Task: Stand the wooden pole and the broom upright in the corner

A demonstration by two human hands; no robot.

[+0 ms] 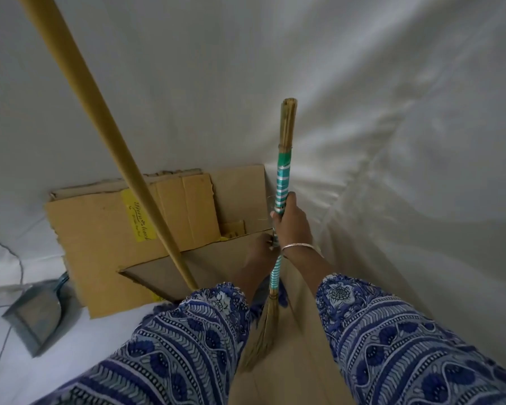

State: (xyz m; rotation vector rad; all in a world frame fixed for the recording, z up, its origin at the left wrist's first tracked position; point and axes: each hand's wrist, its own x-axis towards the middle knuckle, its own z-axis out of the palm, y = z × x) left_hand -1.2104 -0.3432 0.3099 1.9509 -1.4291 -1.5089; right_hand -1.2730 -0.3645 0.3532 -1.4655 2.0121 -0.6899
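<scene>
Head view, the only one supplied. The wooden pole [105,135] is seen already leaning in the corner, untouched by either hand; its long axis runs from the upper left of the frame down to a foot hidden behind the left sleeve [187,331], so it is judged tilted rather than truly upright. Its foot lies over the flattened cardboard [94,229] propped against the cloth-draped wall [362,97]. The broom [282,200] is held near vertical just right of the cardboard, close to the fold where the draped surfaces meet. Its bare cane end points up, its bristle head [263,331] points down between the forearms, and its long axis is tipped slightly so that the top leans right. The right hand [289,220] is closed around the green-and-white wrapped handle, thumb uppermost. The left hand [260,252] is set against the handle just below; it appears curled around it, but the fingers are blurred and a full grip cannot be confirmed. Whether the bristles touch the floor cannot be told. Step in hand, as judged: pole placed, broom being positioned. The next move is judged to call for lowering the bristle head to the floor, resting the upper handle against the wall, and releasing gently so it does not slide. A grey dustpan [38,317] lies on the floor at lower left, well apart.
</scene>
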